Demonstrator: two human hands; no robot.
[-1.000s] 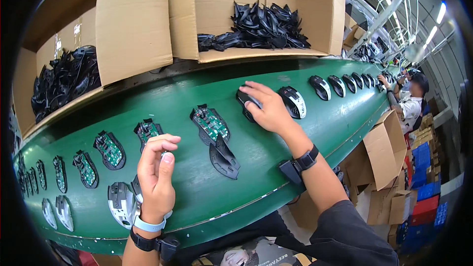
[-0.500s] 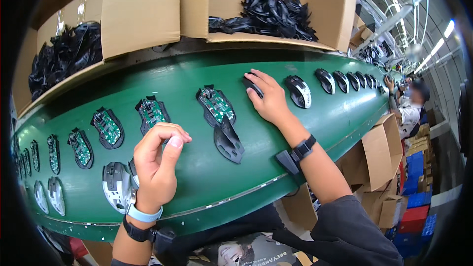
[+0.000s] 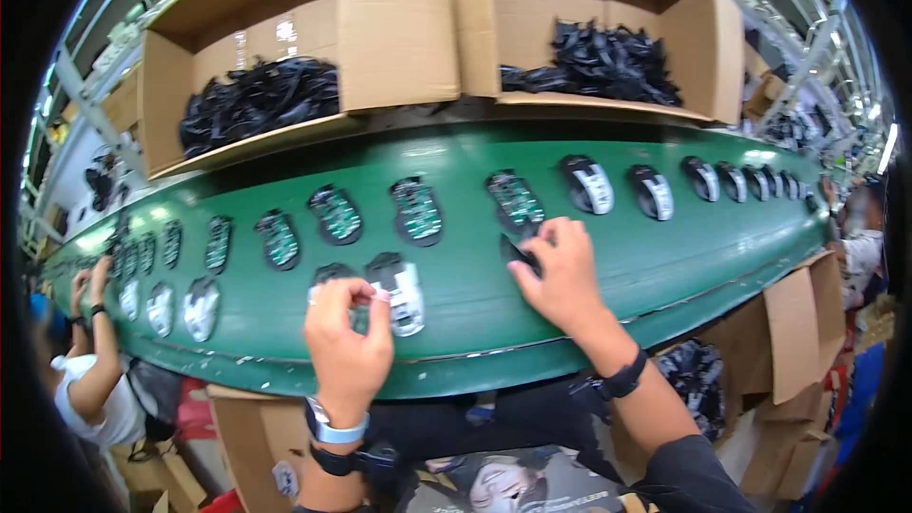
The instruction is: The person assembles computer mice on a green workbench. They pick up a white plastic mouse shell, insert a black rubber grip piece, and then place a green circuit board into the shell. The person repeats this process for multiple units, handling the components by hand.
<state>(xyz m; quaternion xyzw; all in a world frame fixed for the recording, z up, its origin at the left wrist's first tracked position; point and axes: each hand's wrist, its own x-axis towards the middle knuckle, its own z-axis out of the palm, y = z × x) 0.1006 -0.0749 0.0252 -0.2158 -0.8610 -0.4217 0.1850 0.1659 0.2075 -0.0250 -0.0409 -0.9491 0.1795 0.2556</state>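
My right hand (image 3: 567, 277) is closed, fingertips on a thin black plastic mouse shell (image 3: 513, 253). The shell tilts just below a mouse base with a green circuit board (image 3: 515, 199); whether they touch is hard to see. My left hand (image 3: 350, 337) hovers with thumb and fingers pinched; anything between them is hidden. Beside its fingertips lies a grey-and-white mouse cover (image 3: 404, 299). Another mouse base (image 3: 334, 274) is partly covered by that hand. Beyond the right hand sits a black-and-white mouse (image 3: 587, 185).
The green conveyor belt (image 3: 456, 271) carries board-fitted bases (image 3: 278, 239) and covers (image 3: 200, 309) at left, closed mice (image 3: 700, 179) at right. Cardboard boxes (image 3: 399, 33) of black plastic parts (image 3: 617, 62) stand behind. Another person's hands (image 3: 90, 283) work at far left; someone sits far right.
The view has swung left, bringing a co-worker into sight. My right hand has left the black mouse and taken hold of the black shell nearer me. My left hand remains curled, now beside the grey-and-white cover.
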